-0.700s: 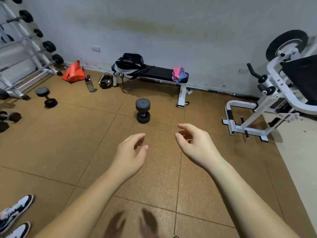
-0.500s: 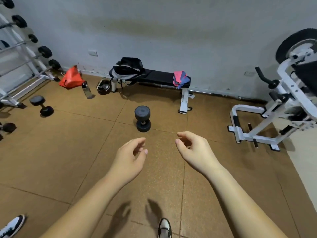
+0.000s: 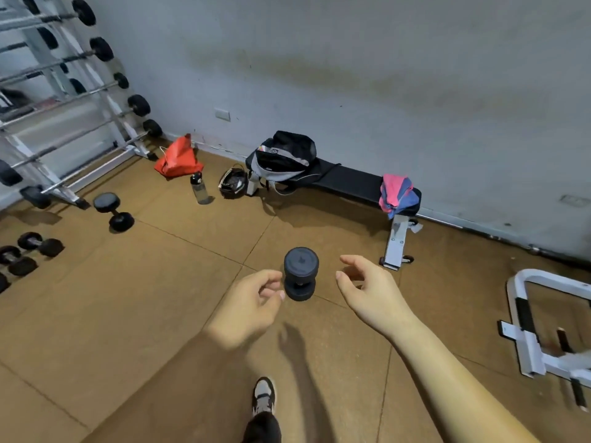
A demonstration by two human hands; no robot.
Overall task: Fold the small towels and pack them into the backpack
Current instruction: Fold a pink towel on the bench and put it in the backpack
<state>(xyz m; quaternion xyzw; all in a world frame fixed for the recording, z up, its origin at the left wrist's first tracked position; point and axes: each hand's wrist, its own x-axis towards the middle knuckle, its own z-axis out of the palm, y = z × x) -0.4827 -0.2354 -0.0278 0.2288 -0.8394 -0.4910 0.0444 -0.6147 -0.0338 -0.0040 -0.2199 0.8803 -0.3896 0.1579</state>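
The left hand [image 3: 248, 310] and right hand [image 3: 372, 292] hover above the floor, fingers [image 3: 268, 278] loosely curled, apart, holding nothing; a black dumbbell [image 3: 300, 278] stands between them; the pink-and-blue small towels [image 3: 396, 195] lie heaped on one end of the weight bench [image 3: 345, 180]; the backpack [image 3: 283, 156] sits on the other.
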